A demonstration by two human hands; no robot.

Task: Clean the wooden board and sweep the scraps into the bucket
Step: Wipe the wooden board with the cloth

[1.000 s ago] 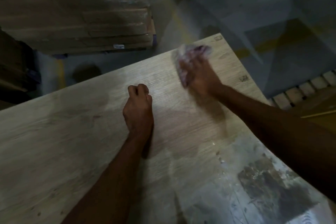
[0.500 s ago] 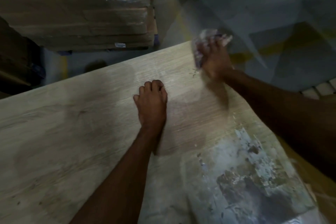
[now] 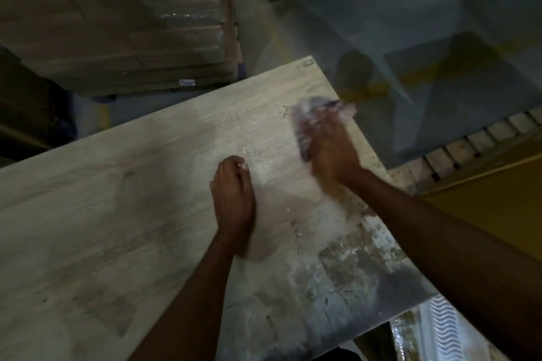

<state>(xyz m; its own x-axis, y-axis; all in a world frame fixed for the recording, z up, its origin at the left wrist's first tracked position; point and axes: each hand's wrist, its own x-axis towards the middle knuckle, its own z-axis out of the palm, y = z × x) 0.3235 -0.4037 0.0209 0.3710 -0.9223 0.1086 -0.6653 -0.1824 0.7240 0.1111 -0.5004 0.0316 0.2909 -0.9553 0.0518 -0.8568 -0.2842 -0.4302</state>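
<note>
Clutching a bunched, pale rag [image 3: 321,107] in the right grip [image 3: 331,152], fingers wrapped over the cloth, both badly blurred. Pressing that rag onto the wooden board [image 3: 117,199] near its far right edge, just short of the far corner.

Resting the left grip [image 3: 233,196] on the middle of the board, fingers curled under into a fist, holding nothing that shows, knuckles pointing away from the camera. Holding the two grips near each other yet apart, with bare wood between them.

Looking down from the head camera on a board lying flat and filling most of the view, with pale grain running across its left stretch. Taking in a dark, mottled patch of residue [image 3: 355,264] toward the near right corner, partly under the right forearm and ringed with whitish smears. Picking out small flecks of scrap [image 3: 286,111] just left of the rag, and more specks [image 3: 296,228] between the left wrist and the patch.

Looking past the far edge to a plastic-wrapped stack of cartons [image 3: 117,17] on a grey floor [image 3: 425,23] crossed by a yellow line [image 3: 416,75]. Glimpsing slatted timber [image 3: 469,138] off the right side, beside a yellow-brown panel [image 3: 498,202].
</note>
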